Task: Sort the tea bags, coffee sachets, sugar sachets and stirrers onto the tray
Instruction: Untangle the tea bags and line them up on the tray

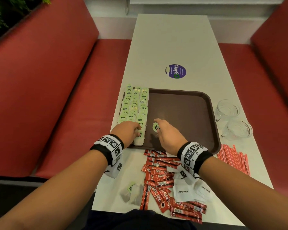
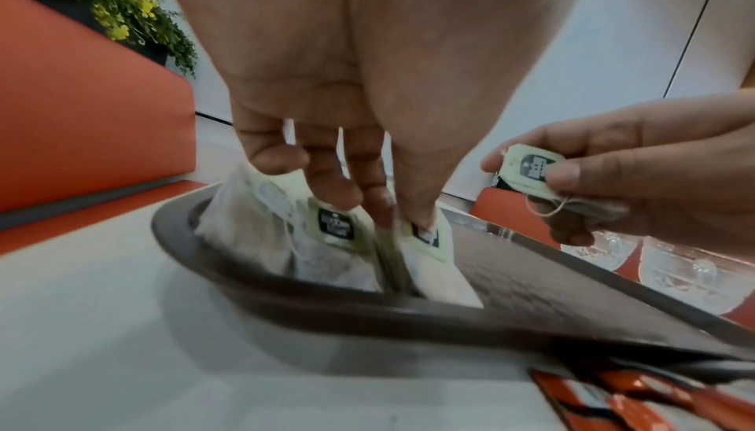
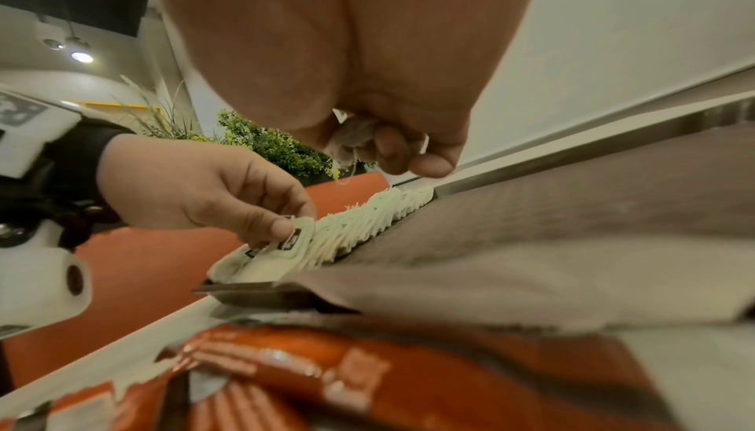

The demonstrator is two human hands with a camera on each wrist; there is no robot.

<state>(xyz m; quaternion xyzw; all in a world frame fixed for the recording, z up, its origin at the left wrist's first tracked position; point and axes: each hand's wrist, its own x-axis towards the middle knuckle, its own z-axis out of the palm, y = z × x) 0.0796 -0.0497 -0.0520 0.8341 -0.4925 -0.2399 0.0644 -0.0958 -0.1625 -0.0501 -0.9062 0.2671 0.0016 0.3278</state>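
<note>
Tea bag rows [image 1: 134,105] fill left strip of tray [image 1: 186,103]; that stage looks nearly done. Left hand [image 1: 129,130] pinches nearest row's front bag with curled fingertips. Right hand [image 1: 168,133] grips one tea bag [image 1: 155,127] over bare tray floor. Two spare tea bags [image 1: 131,192], coffee sachets [image 1: 160,176], sugar sachets [image 1: 188,190], stirrers [image 1: 234,156] lie unsorted on table [image 1: 173,44].
</note>
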